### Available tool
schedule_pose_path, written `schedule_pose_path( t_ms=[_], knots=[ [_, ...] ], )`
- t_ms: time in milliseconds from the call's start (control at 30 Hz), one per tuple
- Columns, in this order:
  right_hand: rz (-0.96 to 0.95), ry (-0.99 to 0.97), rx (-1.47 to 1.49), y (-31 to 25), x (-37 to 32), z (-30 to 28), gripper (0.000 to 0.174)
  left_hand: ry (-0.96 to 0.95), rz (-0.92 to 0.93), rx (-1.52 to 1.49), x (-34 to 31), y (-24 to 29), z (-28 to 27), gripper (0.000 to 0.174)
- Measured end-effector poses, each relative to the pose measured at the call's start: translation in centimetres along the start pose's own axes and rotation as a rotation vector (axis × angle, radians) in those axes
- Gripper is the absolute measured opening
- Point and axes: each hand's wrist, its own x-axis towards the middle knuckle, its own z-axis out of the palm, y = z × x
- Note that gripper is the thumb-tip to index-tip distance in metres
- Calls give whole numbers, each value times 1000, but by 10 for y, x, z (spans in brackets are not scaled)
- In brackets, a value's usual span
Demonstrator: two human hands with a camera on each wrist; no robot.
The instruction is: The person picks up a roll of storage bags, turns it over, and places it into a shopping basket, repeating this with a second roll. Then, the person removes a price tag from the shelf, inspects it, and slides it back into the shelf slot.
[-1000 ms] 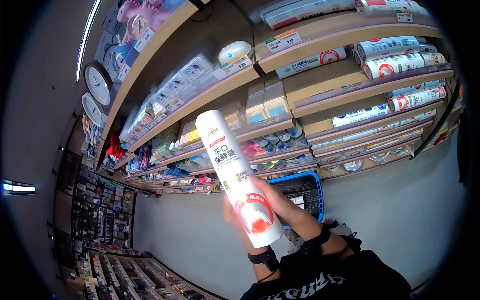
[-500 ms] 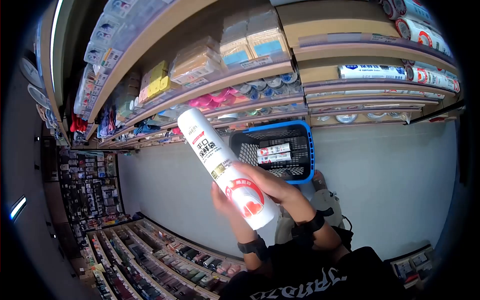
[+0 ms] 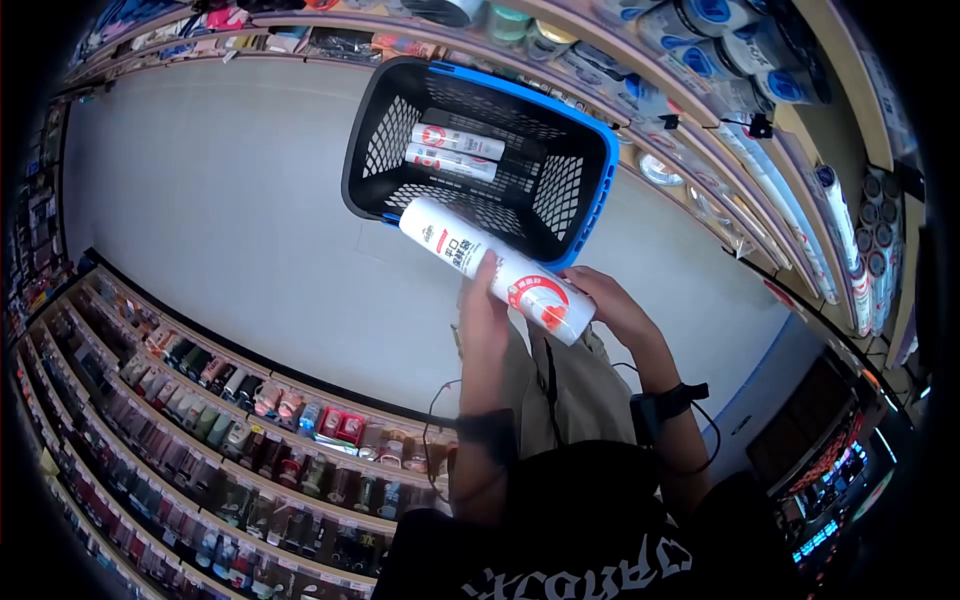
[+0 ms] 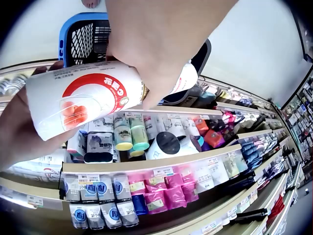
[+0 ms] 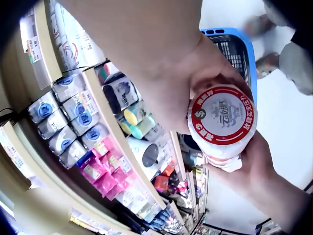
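Observation:
A white roll with a red circle and black lettering (image 3: 470, 252) (image 4: 98, 93) lies slantwise between both hands, over the near edge of the blue-and-black basket (image 3: 612, 190). The left hand (image 3: 484, 315) (image 4: 151, 54) grips its middle, thumb on the label. Around the red-circle end curls the right hand (image 3: 618, 312) (image 5: 171, 73). The right wrist view shows the roll's round red-and-white end (image 5: 222, 115), with the left hand (image 5: 259, 161) below it. Two smaller white rolls (image 3: 458, 142) (image 3: 452, 163) lie side by side inside the basket.
The basket stands on the pale floor (image 3: 240, 200) in front of the person's legs. Shelves with rolls and packets (image 3: 700, 50) curve along the top and right. Another shelf unit with cups and bottles (image 3: 250, 440) runs along the lower left.
The view has tipped down from the shelves towards the floor and basket. Both hands still hold the roll, which now appears close to the basket's near edge.

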Motion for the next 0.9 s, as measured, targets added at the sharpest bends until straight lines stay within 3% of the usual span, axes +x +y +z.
schedule_pose_path(
  t_ms=[100,167,300,400,533,667,800,900],
  knots=[
    [19,34,46,19,35,-13,45,110,-68,-61,47,1,-26,37],
    [12,39,21,9,61,3,46,95,-144,-36,83,12,-34,40],
    [23,145,-26,1,144,26,52,159,-109,-83,176,8,-53,51],
    [-2,207,130,7,208,26,52,205,-176,10,239,15,-59,57],
    [20,291,213,18,300,20,52,157,-121,67,325,1,-83,53],
    [54,281,296,39,380,6,55,218,-191,137,385,-11,-93,44],
    [105,410,316,59,447,-9,52,261,-288,314,437,-35,-123,49],
    [85,414,268,66,491,-29,49,152,-230,212,464,-54,-143,51]
  ],
)
